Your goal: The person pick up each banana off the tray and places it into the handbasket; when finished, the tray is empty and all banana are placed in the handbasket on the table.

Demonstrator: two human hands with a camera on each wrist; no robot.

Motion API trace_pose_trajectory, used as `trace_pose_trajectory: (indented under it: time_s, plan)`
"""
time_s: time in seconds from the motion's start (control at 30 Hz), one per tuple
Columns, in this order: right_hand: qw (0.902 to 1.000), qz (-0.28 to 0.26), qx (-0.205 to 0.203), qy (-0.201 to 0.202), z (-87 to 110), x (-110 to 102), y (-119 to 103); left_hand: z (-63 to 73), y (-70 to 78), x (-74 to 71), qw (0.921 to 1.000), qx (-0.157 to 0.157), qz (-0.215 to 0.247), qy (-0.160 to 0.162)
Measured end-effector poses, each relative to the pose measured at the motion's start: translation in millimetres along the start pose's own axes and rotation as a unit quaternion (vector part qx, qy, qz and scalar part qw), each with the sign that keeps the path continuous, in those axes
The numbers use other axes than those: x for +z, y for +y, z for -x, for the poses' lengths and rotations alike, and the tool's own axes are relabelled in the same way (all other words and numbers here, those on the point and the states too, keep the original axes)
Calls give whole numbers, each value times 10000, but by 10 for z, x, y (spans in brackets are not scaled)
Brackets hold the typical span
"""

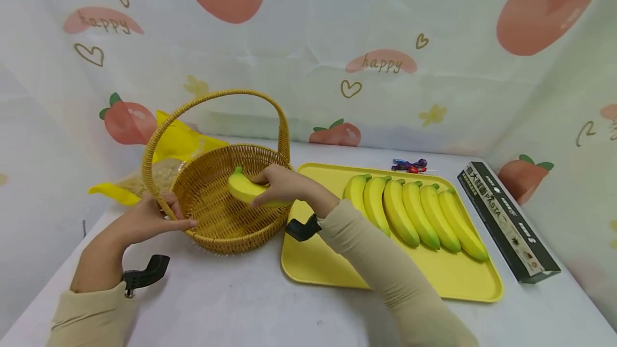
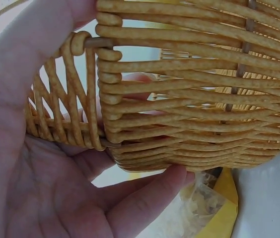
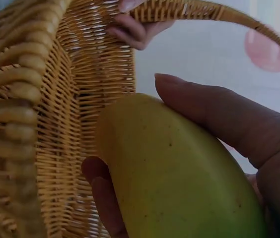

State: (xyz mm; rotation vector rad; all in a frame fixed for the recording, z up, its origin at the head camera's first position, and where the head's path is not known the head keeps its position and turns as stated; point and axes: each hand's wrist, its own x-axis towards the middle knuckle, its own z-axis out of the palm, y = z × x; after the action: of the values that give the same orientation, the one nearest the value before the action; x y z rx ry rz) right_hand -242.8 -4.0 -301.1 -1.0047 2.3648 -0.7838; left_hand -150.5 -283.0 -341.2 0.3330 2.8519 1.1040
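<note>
A yellow banana (image 1: pixel 245 188) with a green tip is held in my right hand (image 1: pixel 286 185), inside the mouth of the wicker basket (image 1: pixel 226 245). In the right wrist view, thumb and fingers lie on opposite sides of the banana (image 3: pixel 175 168). My left hand (image 1: pixel 144 221) grips the basket's rim where the arched handle (image 1: pixel 207 98) joins it. The left wrist view shows fingers behind the weave of the basket (image 2: pixel 179 114). To the right, a row of several bananas (image 1: pixel 400 210) lies on a yellow tray (image 1: pixel 328 266), partly behind the right forearm.
Behind the basket on the left stands a yellow bag (image 1: pixel 180 138) with a clear part. Small wrapped candies (image 1: pixel 409 165) lie beyond the tray. A dark pasta box (image 1: pixel 506 218) lies along the tray's right side. A printed cloth (image 1: pixel 299 42) hangs at the back.
</note>
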Motion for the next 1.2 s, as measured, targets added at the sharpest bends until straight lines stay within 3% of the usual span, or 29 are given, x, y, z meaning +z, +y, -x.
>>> trace_pose_trajectory:
  time_s: [0.37,0.67,1.03,1.2]
  plan:
    - [9993,-119,307,-193,-480,106,-39,1,-11,23,9999,-108,37,-95]
    - [9951,-803,439,-386,-688,180,-83,1,12,1,9997,-180,-10,-161]
    - [9732,-1842,924,-1024,-839,354,-63,-2,17,-4,9997,-134,-191,-112]
    - [9580,-2224,1242,-1313,-876,412,-64,-12,5,9,9998,-117,-118,-95]
